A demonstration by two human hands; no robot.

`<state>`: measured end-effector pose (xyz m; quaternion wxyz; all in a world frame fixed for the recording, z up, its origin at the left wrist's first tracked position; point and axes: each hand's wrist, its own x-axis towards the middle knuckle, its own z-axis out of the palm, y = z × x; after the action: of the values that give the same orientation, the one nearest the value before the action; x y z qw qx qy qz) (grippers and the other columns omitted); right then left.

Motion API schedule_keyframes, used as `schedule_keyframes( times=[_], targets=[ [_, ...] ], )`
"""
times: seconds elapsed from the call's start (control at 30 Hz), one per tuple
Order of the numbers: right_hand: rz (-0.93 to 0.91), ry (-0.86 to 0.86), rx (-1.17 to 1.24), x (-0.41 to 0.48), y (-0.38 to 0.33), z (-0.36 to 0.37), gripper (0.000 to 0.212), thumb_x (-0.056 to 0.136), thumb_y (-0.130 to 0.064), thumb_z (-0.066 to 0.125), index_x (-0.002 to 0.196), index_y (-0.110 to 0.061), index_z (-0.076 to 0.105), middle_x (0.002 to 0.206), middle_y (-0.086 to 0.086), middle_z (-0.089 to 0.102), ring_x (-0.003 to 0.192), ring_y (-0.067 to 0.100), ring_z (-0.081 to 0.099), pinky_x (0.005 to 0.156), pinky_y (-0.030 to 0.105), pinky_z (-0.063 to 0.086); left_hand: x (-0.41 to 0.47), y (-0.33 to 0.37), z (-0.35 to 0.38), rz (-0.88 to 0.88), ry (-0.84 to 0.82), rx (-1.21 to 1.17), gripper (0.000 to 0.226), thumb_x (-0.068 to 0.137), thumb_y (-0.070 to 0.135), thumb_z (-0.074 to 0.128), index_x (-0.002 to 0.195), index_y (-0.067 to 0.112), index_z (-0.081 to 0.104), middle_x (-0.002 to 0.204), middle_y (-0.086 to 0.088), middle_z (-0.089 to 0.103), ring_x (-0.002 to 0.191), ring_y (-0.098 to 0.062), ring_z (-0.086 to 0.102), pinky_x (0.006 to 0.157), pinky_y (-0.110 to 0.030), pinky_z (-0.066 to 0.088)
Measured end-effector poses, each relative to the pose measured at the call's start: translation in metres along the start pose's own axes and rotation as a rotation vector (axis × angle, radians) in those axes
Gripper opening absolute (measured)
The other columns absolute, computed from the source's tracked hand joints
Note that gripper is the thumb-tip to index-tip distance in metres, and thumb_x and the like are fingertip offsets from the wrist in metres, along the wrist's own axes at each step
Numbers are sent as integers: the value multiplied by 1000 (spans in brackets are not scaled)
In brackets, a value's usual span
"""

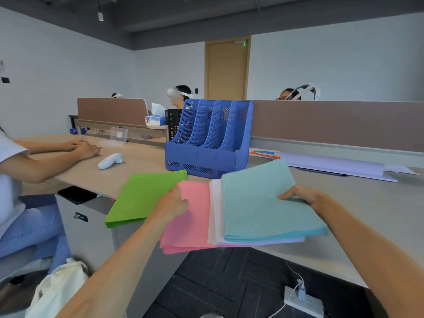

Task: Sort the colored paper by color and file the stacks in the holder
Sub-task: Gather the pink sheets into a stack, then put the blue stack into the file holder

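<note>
Four colour groups are seen: a green stack [144, 198] laid flat on the desk [367, 214] corner, and a pink stack [188, 226], a few pale white sheets [215, 214] and a teal stack [263, 203] held fanned just above the desk's near edge. The fan is overlapped pink lowest, white between, teal on top, probably so each colour's edge can be seen and split off.

The pink stack is pinched at its upper left corner by the left hand [174, 203], with the fingers curled closed on the paper. This is judged as pink being pulled out from under the rest. The teal stack is clamped at its right edge by the right hand [300, 195]: the thumb is pressed on top, while the fingers are hidden underneath, so a grip is assumed.

The blue holder [206, 143] is stood upright just behind the papers, with its openings turned toward the person for easy filing. No paper is seen sticking out of its slots, so filing is judged not yet started. Green looks already sorted, parked left of the fan and out of the way.

A seated person's folded hands [80, 146] and a white controller [110, 160] are noted on the desk at left, apart from the papers.
</note>
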<state>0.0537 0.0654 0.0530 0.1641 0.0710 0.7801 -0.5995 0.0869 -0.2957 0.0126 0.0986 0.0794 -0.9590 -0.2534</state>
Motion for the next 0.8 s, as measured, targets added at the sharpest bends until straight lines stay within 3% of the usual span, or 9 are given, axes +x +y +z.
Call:
schedule_keyframes(
  times=[0.1,0.3,0.47,0.63,0.73,0.8],
  targets=[
    [19,22,-141,14,9,1,35,85,-4,62,120,3,63,87,16,72,66,28,69,58,32,56,-7,9,10,160,-29,91,41,95,21,48,135,12,48,140,-5,48,125,-23,49,103,-36,41],
    [-117,248,-373,28,3,6,27,83,-13,66,106,2,64,97,17,70,71,27,65,64,32,54,-14,40,25,375,-114,19,31,97,16,44,124,15,60,134,-1,56,122,-16,51,105,-33,40],
    [-203,324,-321,26,9,4,18,88,-11,60,101,-1,65,96,18,69,74,28,65,73,37,54,-10,63,36,340,-165,-66,32,97,19,42,126,15,56,134,-3,55,114,-19,56,95,-31,45],
    [-307,175,-85,9,15,8,16,97,-4,49,109,-4,59,92,11,68,64,18,66,53,25,55,-6,72,46,221,-222,-91,37,95,24,40,130,14,45,130,-8,57,107,-26,59,88,-35,48],
    [-444,168,55,-4,7,3,18,97,-2,49,110,-7,59,94,8,69,60,10,69,52,24,55,0,83,43,158,-244,-225,51,94,29,45,139,9,31,127,-11,58,104,-26,59,78,-31,44],
    [-528,203,146,-16,-4,-6,17,97,-4,52,109,-12,61,100,7,70,65,10,71,56,26,57,7,98,37,118,-218,-417,64,92,39,52,140,6,25,130,-10,56,112,-24,56,87,-32,44]
  ],
)
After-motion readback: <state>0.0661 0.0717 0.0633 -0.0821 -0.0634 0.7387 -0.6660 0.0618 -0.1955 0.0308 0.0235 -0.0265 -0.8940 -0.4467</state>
